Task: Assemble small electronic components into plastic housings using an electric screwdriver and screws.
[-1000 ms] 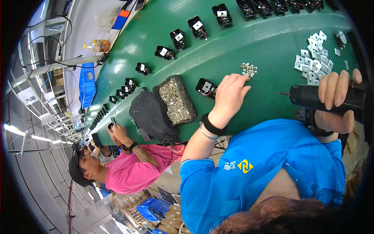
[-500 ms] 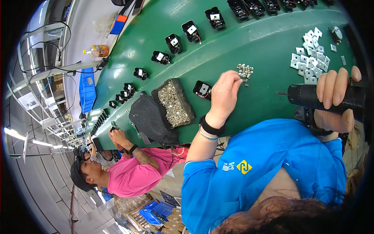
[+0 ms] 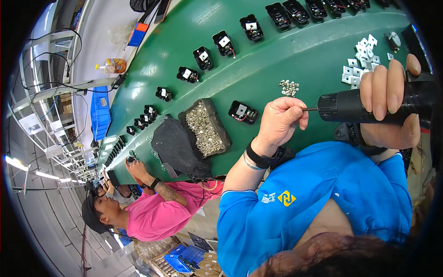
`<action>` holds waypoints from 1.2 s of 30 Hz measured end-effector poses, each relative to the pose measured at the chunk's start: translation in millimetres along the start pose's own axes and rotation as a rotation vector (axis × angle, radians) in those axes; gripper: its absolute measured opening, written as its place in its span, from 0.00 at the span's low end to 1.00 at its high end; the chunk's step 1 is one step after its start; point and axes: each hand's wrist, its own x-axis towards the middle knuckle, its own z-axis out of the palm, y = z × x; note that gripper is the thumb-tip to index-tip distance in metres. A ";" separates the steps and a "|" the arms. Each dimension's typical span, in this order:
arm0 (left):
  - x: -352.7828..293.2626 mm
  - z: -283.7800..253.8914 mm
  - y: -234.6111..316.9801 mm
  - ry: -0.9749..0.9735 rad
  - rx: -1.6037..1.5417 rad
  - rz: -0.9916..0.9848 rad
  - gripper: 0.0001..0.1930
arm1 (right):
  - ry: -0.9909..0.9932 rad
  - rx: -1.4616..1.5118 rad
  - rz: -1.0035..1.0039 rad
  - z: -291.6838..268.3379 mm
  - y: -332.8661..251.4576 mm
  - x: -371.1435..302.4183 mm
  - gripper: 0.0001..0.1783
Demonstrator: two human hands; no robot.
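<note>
My right hand (image 3: 386, 104) grips a black electric screwdriver (image 3: 350, 106) held level over the green belt (image 3: 277, 51), its bit pointing left. My left hand (image 3: 280, 121) is at the bit's tip, thumb and fingers pinched on a small screw that is mostly hidden. A little heap of silver screws (image 3: 289, 87) lies just beyond that hand. A black plastic housing with a white label (image 3: 242, 112) sits to its left. Several square metal plates (image 3: 362, 64) lie above the screwdriver.
A black tray full of screws (image 3: 205, 129) and a black mesh bag (image 3: 175, 147) sit at the belt's near edge. More black housings (image 3: 224, 44) run along the belt. A co-worker in a pink shirt (image 3: 157, 212) works further left. A blue crate (image 3: 99, 113) stands beyond.
My left hand has left the heap of screws and pulled back to the screwdriver's bit with its fingers pinched. The screwdriver has stayed level in my right hand.
</note>
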 end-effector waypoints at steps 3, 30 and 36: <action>-0.4 4.3 0.7 0.006 0.063 -0.001 0.08 | 0.013 0.004 -0.001 2.3 0.6 -0.8 0.32; 45.7 -100.5 194.6 0.389 2.312 0.263 0.39 | 0.172 -0.079 -0.029 -7.0 -7.5 -11.4 0.27; 8.9 -8.3 113.0 0.127 2.027 0.472 0.41 | 0.102 0.049 -0.179 0.8 -6.6 -5.0 0.29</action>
